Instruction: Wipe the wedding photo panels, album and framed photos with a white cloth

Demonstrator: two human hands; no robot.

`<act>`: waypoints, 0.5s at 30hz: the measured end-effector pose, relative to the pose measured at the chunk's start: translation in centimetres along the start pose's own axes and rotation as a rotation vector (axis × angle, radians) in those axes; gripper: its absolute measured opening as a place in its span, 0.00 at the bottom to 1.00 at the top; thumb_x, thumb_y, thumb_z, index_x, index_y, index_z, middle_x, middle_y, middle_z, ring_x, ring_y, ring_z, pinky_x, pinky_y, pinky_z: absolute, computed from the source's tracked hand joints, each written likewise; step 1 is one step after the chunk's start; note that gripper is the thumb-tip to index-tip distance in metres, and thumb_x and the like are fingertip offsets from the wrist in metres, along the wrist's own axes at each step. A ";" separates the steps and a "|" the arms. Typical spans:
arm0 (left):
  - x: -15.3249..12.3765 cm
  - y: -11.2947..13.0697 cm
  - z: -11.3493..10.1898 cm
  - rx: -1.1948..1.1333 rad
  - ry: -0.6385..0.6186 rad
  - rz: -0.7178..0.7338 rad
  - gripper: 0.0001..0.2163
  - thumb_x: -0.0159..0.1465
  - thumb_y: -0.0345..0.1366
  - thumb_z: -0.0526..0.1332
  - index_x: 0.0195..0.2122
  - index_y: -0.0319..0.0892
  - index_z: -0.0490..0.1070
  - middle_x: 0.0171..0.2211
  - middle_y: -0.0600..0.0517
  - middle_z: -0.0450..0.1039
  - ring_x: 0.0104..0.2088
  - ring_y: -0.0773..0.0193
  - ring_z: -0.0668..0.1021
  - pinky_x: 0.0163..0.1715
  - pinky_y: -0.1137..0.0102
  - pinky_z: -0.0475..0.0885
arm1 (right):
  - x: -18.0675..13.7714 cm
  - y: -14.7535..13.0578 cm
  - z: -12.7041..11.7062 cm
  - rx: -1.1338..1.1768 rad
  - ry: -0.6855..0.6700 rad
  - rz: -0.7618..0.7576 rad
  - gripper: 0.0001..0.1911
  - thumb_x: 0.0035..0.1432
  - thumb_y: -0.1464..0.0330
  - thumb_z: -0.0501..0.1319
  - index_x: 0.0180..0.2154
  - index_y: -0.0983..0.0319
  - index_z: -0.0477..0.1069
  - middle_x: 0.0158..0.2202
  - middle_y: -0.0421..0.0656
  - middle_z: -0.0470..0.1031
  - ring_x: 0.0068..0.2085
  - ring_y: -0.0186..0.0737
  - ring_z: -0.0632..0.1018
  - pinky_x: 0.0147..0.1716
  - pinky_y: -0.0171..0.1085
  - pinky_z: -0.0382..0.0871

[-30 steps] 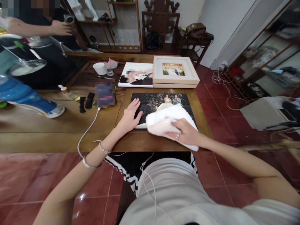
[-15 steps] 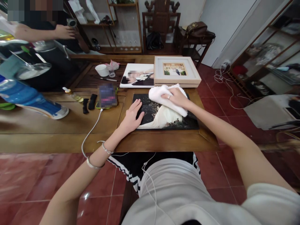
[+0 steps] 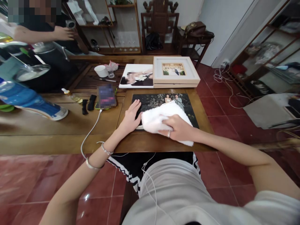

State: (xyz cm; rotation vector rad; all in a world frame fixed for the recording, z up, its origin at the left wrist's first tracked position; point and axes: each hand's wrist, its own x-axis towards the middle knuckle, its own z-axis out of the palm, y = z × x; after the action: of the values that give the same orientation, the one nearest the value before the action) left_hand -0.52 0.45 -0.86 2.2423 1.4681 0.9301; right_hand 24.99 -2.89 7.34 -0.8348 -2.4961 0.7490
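Observation:
A dark wedding photo board [image 3: 161, 100] lies flat on the wooden table [image 3: 58, 125] in front of me. My left hand [image 3: 130, 118] rests flat on the board's left edge, fingers spread, holding it down. My right hand [image 3: 176, 127] presses a folded white cloth [image 3: 161, 118] onto the board's near part, fingers curled over the cloth. The cloth covers the lower half of the picture.
Behind the board lie a second photo print [image 3: 137, 76] and a pale framed picture [image 3: 175, 71]. A phone [image 3: 106, 97] on a white cable, two black items [image 3: 87, 104], a small bottle [image 3: 71, 95] and a white cup [image 3: 101, 71] sit to the left. Another person's hand [image 3: 63, 32] is at the far left.
My right hand has drawn the cloth from the board's far edge back toward me, onto its near left part. The left hand has stayed in place.

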 end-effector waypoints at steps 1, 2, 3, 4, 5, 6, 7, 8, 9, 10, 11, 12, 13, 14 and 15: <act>0.0 0.0 0.0 -0.002 0.005 -0.001 0.24 0.69 0.42 0.53 0.63 0.36 0.64 0.68 0.35 0.58 0.70 0.48 0.59 0.66 0.47 0.57 | -0.7 -0.4 0.0 0.019 -0.031 -0.038 0.14 0.59 0.66 0.59 0.21 0.59 0.63 0.24 0.39 0.69 0.26 0.36 0.67 0.30 0.36 0.57; 0.0 0.0 0.0 -0.002 0.011 -0.002 0.24 0.69 0.43 0.53 0.63 0.37 0.64 0.68 0.36 0.59 0.70 0.48 0.59 0.66 0.47 0.57 | -1.2 -0.6 0.0 0.040 -0.055 -0.063 0.13 0.59 0.67 0.59 0.22 0.59 0.64 0.25 0.40 0.70 0.27 0.37 0.68 0.31 0.36 0.58; 0.0 0.0 0.0 -0.001 0.017 -0.004 0.24 0.69 0.43 0.53 0.63 0.37 0.64 0.68 0.36 0.59 0.69 0.48 0.60 0.66 0.47 0.57 | -1.5 -0.6 -0.1 0.057 -0.069 -0.075 0.13 0.59 0.66 0.59 0.23 0.59 0.65 0.25 0.40 0.70 0.28 0.37 0.69 0.31 0.36 0.59; 0.0 0.1 0.0 0.001 0.021 -0.005 0.24 0.69 0.43 0.53 0.63 0.38 0.64 0.68 0.37 0.59 0.69 0.48 0.60 0.66 0.46 0.58 | -1.5 -0.4 -0.3 0.066 -0.076 -0.072 0.14 0.60 0.65 0.59 0.23 0.59 0.65 0.24 0.39 0.69 0.27 0.36 0.68 0.30 0.36 0.59; 0.0 0.1 0.0 0.004 0.022 -0.006 0.24 0.69 0.43 0.53 0.63 0.38 0.64 0.68 0.37 0.59 0.69 0.49 0.60 0.66 0.46 0.58 | -1.3 0.1 -0.5 0.065 -0.069 -0.056 0.16 0.60 0.62 0.59 0.22 0.59 0.64 0.22 0.38 0.67 0.25 0.35 0.67 0.29 0.36 0.58; 0.0 0.1 0.0 0.008 0.021 -0.007 0.24 0.69 0.43 0.53 0.63 0.38 0.64 0.68 0.37 0.59 0.69 0.49 0.60 0.65 0.46 0.58 | -0.9 0.7 -0.8 0.054 -0.049 -0.032 0.18 0.60 0.61 0.59 0.21 0.59 0.62 0.20 0.36 0.65 0.23 0.34 0.65 0.28 0.36 0.56; 0.0 0.1 0.0 0.014 0.019 -0.007 0.24 0.69 0.43 0.53 0.63 0.37 0.64 0.68 0.37 0.59 0.69 0.49 0.60 0.65 0.46 0.58 | -0.3 1.5 -1.1 0.039 -0.020 -0.003 0.19 0.60 0.59 0.59 0.20 0.59 0.62 0.19 0.35 0.63 0.22 0.34 0.63 0.27 0.36 0.54; 0.0 0.1 0.0 0.019 0.016 -0.006 0.24 0.69 0.43 0.53 0.63 0.37 0.64 0.68 0.37 0.59 0.69 0.49 0.60 0.65 0.45 0.58 | 0.4 2.5 -1.4 0.023 0.019 0.028 0.19 0.60 0.58 0.59 0.20 0.59 0.61 0.18 0.35 0.62 0.22 0.33 0.62 0.27 0.36 0.53; 0.0 0.1 -0.1 0.022 0.014 -0.004 0.24 0.69 0.43 0.53 0.63 0.36 0.64 0.67 0.36 0.59 0.69 0.49 0.60 0.65 0.46 0.58 | 1.3 3.5 -1.8 0.008 0.066 0.062 0.19 0.59 0.58 0.59 0.20 0.60 0.63 0.18 0.35 0.62 0.23 0.34 0.63 0.28 0.36 0.54; 0.0 0.1 0.0 0.023 0.012 -0.003 0.25 0.69 0.43 0.53 0.63 0.36 0.64 0.67 0.36 0.59 0.69 0.49 0.60 0.65 0.46 0.58 | 2.2 4.5 -2.1 -0.005 0.117 0.100 0.18 0.59 0.59 0.59 0.21 0.60 0.64 0.19 0.36 0.65 0.24 0.35 0.64 0.29 0.37 0.54; 0.0 0.1 0.0 0.021 0.013 -0.002 0.25 0.70 0.44 0.53 0.63 0.36 0.65 0.67 0.36 0.59 0.69 0.49 0.60 0.66 0.46 0.58 | 3.2 5.6 -2.5 -0.019 0.167 0.140 0.16 0.58 0.60 0.59 0.22 0.61 0.66 0.20 0.37 0.67 0.25 0.36 0.66 0.30 0.37 0.55; 0.0 0.0 0.1 0.013 0.018 -0.003 0.25 0.70 0.45 0.52 0.63 0.36 0.65 0.67 0.37 0.59 0.69 0.49 0.60 0.66 0.46 0.58 | 4.3 6.6 -2.8 -0.033 0.212 0.185 0.15 0.58 0.61 0.59 0.22 0.61 0.67 0.21 0.39 0.69 0.27 0.37 0.67 0.31 0.38 0.56; 0.0 0.0 0.1 0.001 0.028 -0.007 0.24 0.71 0.47 0.51 0.63 0.37 0.66 0.67 0.37 0.60 0.69 0.50 0.60 0.66 0.47 0.57 | 5.3 7.4 -3.1 -0.051 0.257 0.230 0.15 0.57 0.61 0.59 0.22 0.62 0.68 0.22 0.40 0.70 0.28 0.39 0.68 0.32 0.38 0.57; 0.0 0.0 0.2 -0.013 0.041 -0.012 0.25 0.72 0.48 0.49 0.62 0.38 0.66 0.67 0.38 0.61 0.69 0.51 0.61 0.67 0.48 0.57 | 6.2 8.1 -3.3 -0.071 0.296 0.268 0.14 0.57 0.62 0.59 0.22 0.62 0.68 0.23 0.41 0.71 0.29 0.40 0.69 0.33 0.38 0.58; 0.0 0.0 0.2 -0.027 0.055 -0.018 0.25 0.73 0.49 0.47 0.62 0.38 0.67 0.67 0.39 0.61 0.69 0.52 0.61 0.67 0.49 0.56 | 7.1 8.5 -3.4 -0.092 0.329 0.295 0.14 0.57 0.63 0.59 0.22 0.61 0.68 0.24 0.41 0.72 0.29 0.41 0.69 0.33 0.39 0.58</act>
State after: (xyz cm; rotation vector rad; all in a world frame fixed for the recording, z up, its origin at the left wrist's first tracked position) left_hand -0.38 0.46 -1.04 2.1968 1.4876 1.0081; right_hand 25.11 8.64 6.30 -1.2676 -2.1531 0.5369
